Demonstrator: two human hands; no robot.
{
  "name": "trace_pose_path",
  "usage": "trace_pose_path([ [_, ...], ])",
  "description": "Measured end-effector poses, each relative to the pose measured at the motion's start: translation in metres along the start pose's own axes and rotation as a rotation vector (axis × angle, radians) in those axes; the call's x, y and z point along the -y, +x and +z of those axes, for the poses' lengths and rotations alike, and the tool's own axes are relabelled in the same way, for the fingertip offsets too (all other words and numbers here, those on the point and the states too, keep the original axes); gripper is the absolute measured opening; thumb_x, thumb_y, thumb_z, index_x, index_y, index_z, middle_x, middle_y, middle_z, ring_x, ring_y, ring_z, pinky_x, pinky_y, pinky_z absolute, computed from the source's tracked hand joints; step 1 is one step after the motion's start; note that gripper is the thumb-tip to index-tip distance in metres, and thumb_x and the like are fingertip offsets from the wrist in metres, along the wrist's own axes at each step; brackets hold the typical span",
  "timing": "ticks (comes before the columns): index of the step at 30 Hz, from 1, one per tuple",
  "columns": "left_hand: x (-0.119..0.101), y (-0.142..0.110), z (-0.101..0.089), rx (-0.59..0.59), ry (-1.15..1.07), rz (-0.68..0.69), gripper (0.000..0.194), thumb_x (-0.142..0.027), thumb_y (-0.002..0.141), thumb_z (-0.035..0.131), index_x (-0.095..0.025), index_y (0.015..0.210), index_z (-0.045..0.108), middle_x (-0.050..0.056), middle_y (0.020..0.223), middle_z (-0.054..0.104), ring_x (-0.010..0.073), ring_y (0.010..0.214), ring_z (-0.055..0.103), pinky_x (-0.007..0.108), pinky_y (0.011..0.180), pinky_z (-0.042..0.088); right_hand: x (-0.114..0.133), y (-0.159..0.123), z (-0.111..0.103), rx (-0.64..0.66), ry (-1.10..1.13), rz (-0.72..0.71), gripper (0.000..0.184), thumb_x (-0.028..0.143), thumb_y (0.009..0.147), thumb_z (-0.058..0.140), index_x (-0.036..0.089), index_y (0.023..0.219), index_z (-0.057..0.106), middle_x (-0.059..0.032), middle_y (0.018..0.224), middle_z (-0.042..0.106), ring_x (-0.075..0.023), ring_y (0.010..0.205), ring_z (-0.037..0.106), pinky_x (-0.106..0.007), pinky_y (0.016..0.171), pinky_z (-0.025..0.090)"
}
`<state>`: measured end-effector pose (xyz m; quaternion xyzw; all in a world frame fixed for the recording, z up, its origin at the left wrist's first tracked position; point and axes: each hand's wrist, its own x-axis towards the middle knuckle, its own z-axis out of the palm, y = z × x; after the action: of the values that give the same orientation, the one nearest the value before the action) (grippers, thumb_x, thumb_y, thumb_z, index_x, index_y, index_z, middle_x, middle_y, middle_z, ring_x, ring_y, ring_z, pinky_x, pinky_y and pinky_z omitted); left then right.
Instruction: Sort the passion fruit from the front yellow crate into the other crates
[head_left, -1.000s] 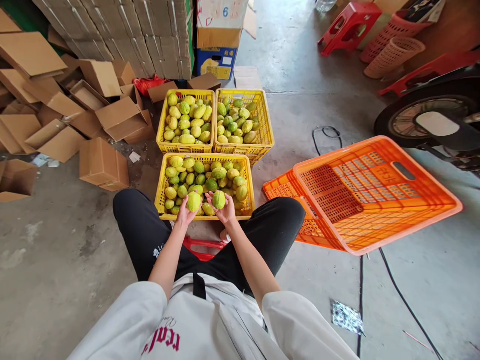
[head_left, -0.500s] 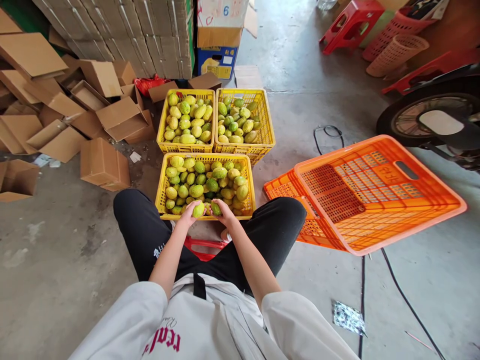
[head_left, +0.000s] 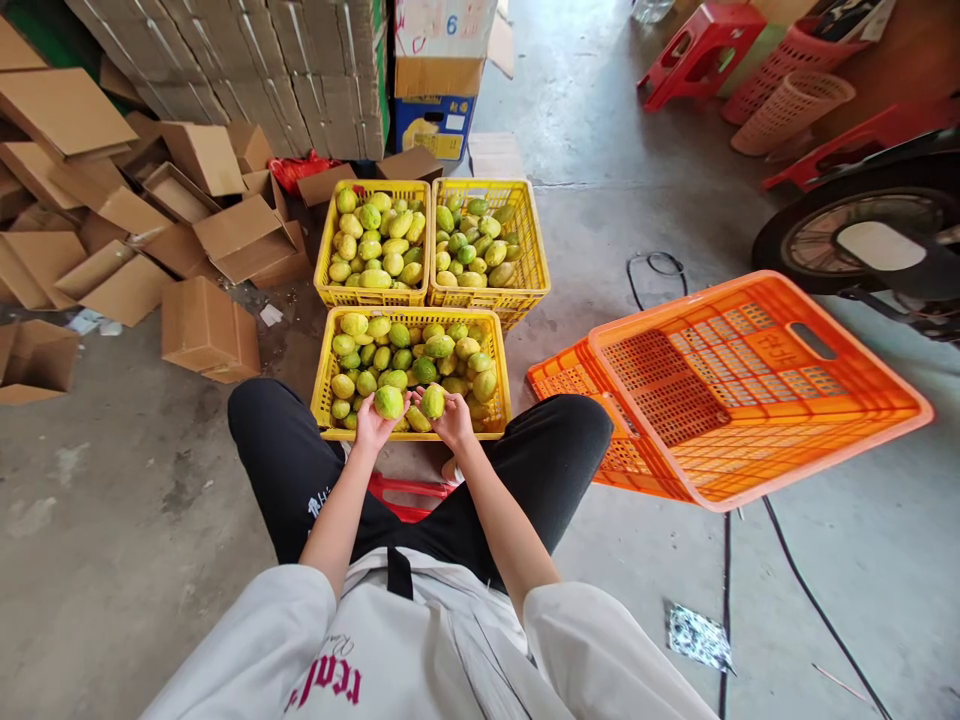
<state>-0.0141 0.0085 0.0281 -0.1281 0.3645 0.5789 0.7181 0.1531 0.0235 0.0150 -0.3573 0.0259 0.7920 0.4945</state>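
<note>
My left hand (head_left: 372, 424) cups a round yellow-green fruit (head_left: 389, 402), its fingers curled round the underside. Close beside it, my right hand (head_left: 454, 422) grips a second yellow-green fruit (head_left: 433, 402), slightly smaller in view. Both are held side by side over the near edge of a yellow plastic crate (head_left: 411, 436). Inside that crate lie many green and yellow oval fruits (head_left: 392, 358). The exact kind of fruit cannot be made out.
Behind stand two more yellow crates, the left one (head_left: 373, 297) and the right one (head_left: 536, 250), both holding similar fruit. An orange crate (head_left: 757, 490) lies tilted at my right. Cardboard boxes (head_left: 199, 325) are heaped at left. A motorcycle wheel (head_left: 772, 240) and cables (head_left: 817, 610) are at right.
Both hands turned over so their backs faced up half a second ago, then turned back palm up. The same two fruits appear to stay in them, now showing more of their surface.
</note>
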Motion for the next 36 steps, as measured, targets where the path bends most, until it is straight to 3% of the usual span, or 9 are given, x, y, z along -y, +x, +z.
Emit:
trace_pose_path([
  [6,-0.002,-0.003,0.001,0.069,-0.043,-0.018,0.031,-0.037,0.099,0.044,-0.015,0.101,0.066,0.010,0.087,0.070,0.0186,0.082,0.070,0.028,0.071,0.060,0.002,-0.002,0.005,-0.013,-0.062,0.061,0.021,0.039,0.084,0.067,0.021,0.094,0.063,-0.0055,0.080,0.070,-0.0219,0.082,0.071,-0.027,0.060,0.060],
  [8,-0.004,-0.003,0.000,0.081,-0.063,-0.007,0.029,-0.037,0.098,0.045,-0.016,0.100,0.065,0.008,0.087,0.070,0.0175,0.080,0.070,0.028,0.072,0.061,0.001,-0.001,0.003,-0.068,-0.105,0.058,0.014,0.034,0.085,0.065,0.022,0.091,0.062,-0.0035,0.079,0.069,-0.0183,0.077,0.069,-0.024,0.059,0.059],
  [11,-0.005,0.000,-0.003,0.008,0.021,-0.017,0.022,-0.030,0.095,0.048,-0.016,0.100,0.064,0.009,0.091,0.072,0.0188,0.087,0.072,0.030,0.076,0.061,-0.003,0.003,-0.003,-0.142,-0.183,0.087,0.005,0.023,0.083,0.063,0.021,0.084,0.058,-0.0024,0.078,0.069,-0.0159,0.072,0.068,-0.023,0.057,0.057],
  [16,0.004,0.005,-0.010,-0.114,0.246,-0.155,0.019,-0.024,0.091,0.048,-0.013,0.092,0.064,0.009,0.077,0.069,0.0163,0.063,0.066,0.024,0.052,0.054,-0.014,0.010,-0.014,-0.203,-0.320,0.164,0.016,0.016,0.073,0.069,0.020,0.077,0.054,-0.0001,0.066,0.063,-0.0143,0.058,0.062,-0.022,0.050,0.052],
  [21,0.008,0.005,-0.008,-0.114,0.297,-0.177,0.021,-0.025,0.089,0.047,-0.013,0.090,0.064,0.008,0.074,0.068,0.0170,0.059,0.064,0.022,0.043,0.046,-0.015,0.011,-0.015,-0.156,-0.376,0.165,0.022,0.019,0.067,0.074,0.020,0.082,0.057,0.0002,0.068,0.064,-0.0155,0.058,0.063,-0.022,0.048,0.049],
  [25,0.005,0.005,-0.007,-0.120,0.272,-0.123,0.018,-0.024,0.089,0.049,-0.014,0.090,0.064,0.007,0.075,0.069,0.0163,0.062,0.065,0.023,0.049,0.051,-0.017,0.013,-0.015,-0.178,-0.345,0.106,0.026,0.020,0.065,0.074,0.022,0.085,0.056,0.0022,0.069,0.064,-0.0159,0.059,0.063,-0.025,0.052,0.053],
  [29,0.005,0.005,-0.009,-0.126,0.218,-0.065,0.023,-0.032,0.093,0.047,-0.016,0.092,0.063,0.008,0.081,0.071,0.0215,0.080,0.072,0.033,0.071,0.061,-0.014,0.014,-0.015,-0.191,-0.245,0.014,0.019,0.029,0.074,0.067,0.024,0.085,0.053,0.0026,0.073,0.064,-0.0178,0.070,0.068,-0.032,0.068,0.060],
  [33,0.006,0.003,-0.006,-0.041,0.112,-0.029,0.025,-0.026,0.093,0.044,-0.015,0.104,0.064,0.011,0.092,0.073,0.0284,0.106,0.071,0.048,0.095,0.056,-0.006,0.012,-0.011,-0.154,-0.162,-0.030,0.015,0.033,0.079,0.055,0.023,0.091,0.055,-0.0032,0.086,0.069,-0.0245,0.089,0.072,-0.041,0.080,0.062],
  [36,0.004,0.001,-0.001,0.036,0.081,-0.017,0.024,-0.021,0.092,0.049,-0.015,0.110,0.064,0.012,0.098,0.073,0.0276,0.108,0.070,0.044,0.093,0.056,-0.003,0.010,-0.007,-0.140,-0.165,-0.065,0.015,0.033,0.080,0.057,0.024,0.092,0.055,-0.0032,0.088,0.069,-0.0244,0.091,0.072,-0.039,0.078,0.062],
])
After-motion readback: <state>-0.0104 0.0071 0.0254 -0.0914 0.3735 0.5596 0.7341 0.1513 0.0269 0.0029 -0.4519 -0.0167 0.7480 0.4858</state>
